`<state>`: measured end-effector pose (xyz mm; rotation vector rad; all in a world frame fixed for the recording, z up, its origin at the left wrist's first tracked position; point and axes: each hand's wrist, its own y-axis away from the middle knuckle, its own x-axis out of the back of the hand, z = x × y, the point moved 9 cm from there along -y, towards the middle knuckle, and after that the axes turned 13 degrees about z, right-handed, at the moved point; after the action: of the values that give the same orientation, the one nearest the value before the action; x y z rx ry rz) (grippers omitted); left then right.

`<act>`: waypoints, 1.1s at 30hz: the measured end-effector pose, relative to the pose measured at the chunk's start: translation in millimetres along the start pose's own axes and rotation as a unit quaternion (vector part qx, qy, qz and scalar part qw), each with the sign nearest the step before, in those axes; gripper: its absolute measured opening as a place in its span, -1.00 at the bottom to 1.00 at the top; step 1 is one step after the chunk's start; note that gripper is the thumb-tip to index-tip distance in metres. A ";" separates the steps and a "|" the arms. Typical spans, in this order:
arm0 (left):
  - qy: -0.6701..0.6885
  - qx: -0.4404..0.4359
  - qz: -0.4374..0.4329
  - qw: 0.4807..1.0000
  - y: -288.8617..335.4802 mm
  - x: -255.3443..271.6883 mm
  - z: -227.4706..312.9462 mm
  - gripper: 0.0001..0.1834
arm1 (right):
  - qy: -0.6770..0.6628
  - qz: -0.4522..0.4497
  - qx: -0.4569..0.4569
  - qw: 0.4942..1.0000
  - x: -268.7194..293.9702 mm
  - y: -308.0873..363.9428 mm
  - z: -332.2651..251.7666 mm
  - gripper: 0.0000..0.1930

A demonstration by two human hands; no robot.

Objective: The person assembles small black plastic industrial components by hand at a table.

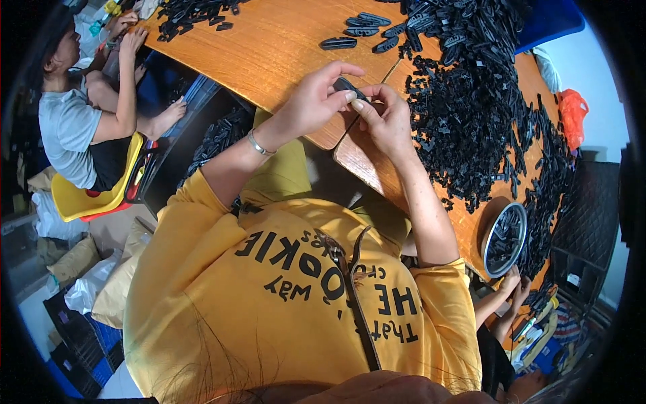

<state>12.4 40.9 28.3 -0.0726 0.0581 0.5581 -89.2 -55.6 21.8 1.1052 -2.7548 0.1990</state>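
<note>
Yellow shirt [296,289] sits closest to the camera, below the grip, dark lettering across it, brown strap [364,303] hanging down the front
Far left of the grip: co-worker [70,128] in a light grey top, seated on a yellow chair [70,195], one bare foot raised, hands up at the table edge; white bags [57,219] and brown packages [70,261] sit low around the chair
Up and left of the grip: pile of black parts [188,19] on the orange-brown wooden table [249,54]
Down and left, below tabletop level: another dark heap [219,141]
Left hand [316,97]: metal bracelet [261,143] at the wrist, thumb pinching a dark elongated part [345,85] against the fingers, index reaching out past it
Part is held up between both hands at the table edge, partly covered by fingers, fine detail not readable
Right hand [388,121]: thumb and index pinching the same part from its side, both thumb tips close together
Just right of the grip: seam [392,73] between tabletops
Up and right: long black pieces [363,27]
Right: broad spread of small black pieces [457,128]
Lower right: metal bowl [488,260] with black pieces inside, another person's hands [515,286] just beside it
Upper right: blue bin [558,27]
Far right: red bag [572,118]
</note>
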 end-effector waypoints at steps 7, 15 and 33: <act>0.082 0.002 -0.039 0.996 3.0 1.8 25.2 -0.48 | -0.129 -0.005 -0.087 0.988 3.5 2.6 -4.1 -0.80; 0.060 0.045 -0.031 0.997 -0.3 2.5 17.1 -0.51 | -0.183 -0.017 -0.112 0.977 4.0 8.7 0.5 -0.76; 0.144 0.047 0.004 0.988 -11.8 5.2 -18.5 -0.68 | 0.123 0.043 0.140 0.982 16.3 9.6 -44.1 -0.66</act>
<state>22.4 32.0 10.2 -0.0604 0.3664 0.5480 -102.9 -51.6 67.6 0.9455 -2.6052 0.7038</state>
